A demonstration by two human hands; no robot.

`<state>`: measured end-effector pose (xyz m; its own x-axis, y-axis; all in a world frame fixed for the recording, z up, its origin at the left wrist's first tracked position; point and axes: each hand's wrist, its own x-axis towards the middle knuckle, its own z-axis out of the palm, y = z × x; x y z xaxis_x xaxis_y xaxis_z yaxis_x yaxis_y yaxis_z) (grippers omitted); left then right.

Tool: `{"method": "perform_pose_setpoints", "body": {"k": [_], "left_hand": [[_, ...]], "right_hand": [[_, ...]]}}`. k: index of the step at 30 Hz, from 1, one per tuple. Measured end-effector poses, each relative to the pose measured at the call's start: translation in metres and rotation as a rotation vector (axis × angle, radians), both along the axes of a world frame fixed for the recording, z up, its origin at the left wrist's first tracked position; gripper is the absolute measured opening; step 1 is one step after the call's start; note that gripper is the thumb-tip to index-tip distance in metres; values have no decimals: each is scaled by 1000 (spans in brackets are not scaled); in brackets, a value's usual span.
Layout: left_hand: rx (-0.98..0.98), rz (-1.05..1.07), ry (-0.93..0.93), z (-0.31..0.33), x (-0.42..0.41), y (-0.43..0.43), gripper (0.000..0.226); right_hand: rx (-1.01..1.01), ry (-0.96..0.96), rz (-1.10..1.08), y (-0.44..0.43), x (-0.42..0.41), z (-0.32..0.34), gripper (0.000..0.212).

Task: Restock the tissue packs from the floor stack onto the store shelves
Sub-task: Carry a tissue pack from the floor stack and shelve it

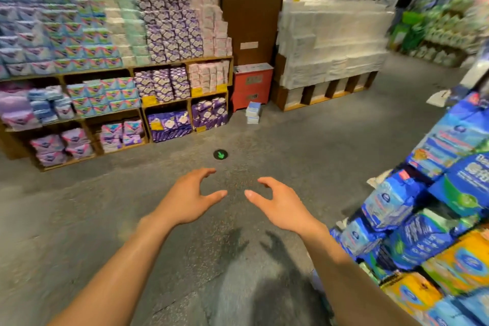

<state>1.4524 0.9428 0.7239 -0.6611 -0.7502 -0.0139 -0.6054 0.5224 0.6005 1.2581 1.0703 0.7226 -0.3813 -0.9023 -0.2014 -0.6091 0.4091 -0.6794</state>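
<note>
Tissue packs (253,112) — soft, blocky, stacked flat, long sides level; your left hand (189,197) and right hand (280,205) hover spread, empty.

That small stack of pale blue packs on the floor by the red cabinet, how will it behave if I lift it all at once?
Probably light and soft: the floor stack looks like small wrapped packs, so expect squash. The packs sit loose and uneven, so upper ones may slide off. Taller than wide, it could tip if pushed.
</note>
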Motion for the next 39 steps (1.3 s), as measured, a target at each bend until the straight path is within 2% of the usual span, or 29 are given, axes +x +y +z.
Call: {"method": "perform_pose_setpoints", "body": {"k": [6, 10, 15, 22, 29, 34, 39], "left_hand": [[55, -106, -46, -13, -97, -110, 66], [87, -188, -137, -38, -160, -175, 70], [90, -178, -156, -63, -254, -278, 70], [72, -107, -135, -43, -389, -435, 64], [35, -55, -100, -39, -476, -591, 65], [-6, -34, -69, -65, -540, -749, 70], [-10, -128, -76, -73, -625, -907, 74]], "right_hand": [[-16, -70, -226, -84, -86, -12, 67], [42, -85, -223, -141, -138, -34, 69], [54, -138, -265, -231, -234, -56, 74], [46, -104, -232, -397, -388, -36, 66], [126, -58, -167, -567, -492, -30, 72], [162, 1, -151, -712, -561, -53, 71], [193, 30, -205, -854, -630, -65, 76]]}}
